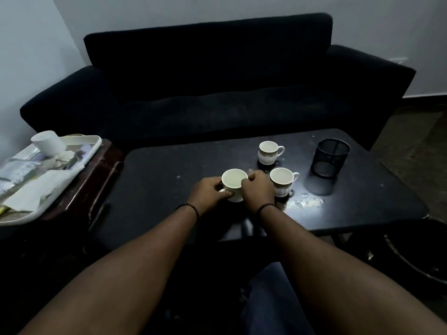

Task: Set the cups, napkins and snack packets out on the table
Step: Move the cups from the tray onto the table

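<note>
White plastic tray [95, 143]: on the side stand at far left, well apart from the cups; light, stiff, best left where it stands.
Napkins [38, 187]: folded paper on the tray; soft, feather-light, likely to slide or crease; best pinched flat at an edge.
Snack packets [17, 169]: clear film, lying on the tray's left part; thin, crinkly, probably slippery; contents too blurred to tell.
Paper roll [49, 143]: upright at the tray's far end; light, not yet touched.
Left hand [209, 191]: curled against the cup's left side, thumb and fingers closed round the handle area.
Held cup [234, 183]: white ceramic, upright, empty as far as seen, at the table's middle front; whether its base touches the top, cannot tell. Hard, smooth, breakable; needs a soft set-down.
Right hand [257, 189]: wrapped on the same cup's right wall, fingertips near the rim.
Near cup [283, 181]: standing just right of that hand, handle to the right.
Far cup [269, 152]: behind, handle right.
Mesh pot [330, 157]: black wire, empty, at right.
Table [157, 170]: dark, glossy, wet patch at front right; slick footing for a cup.
</note>
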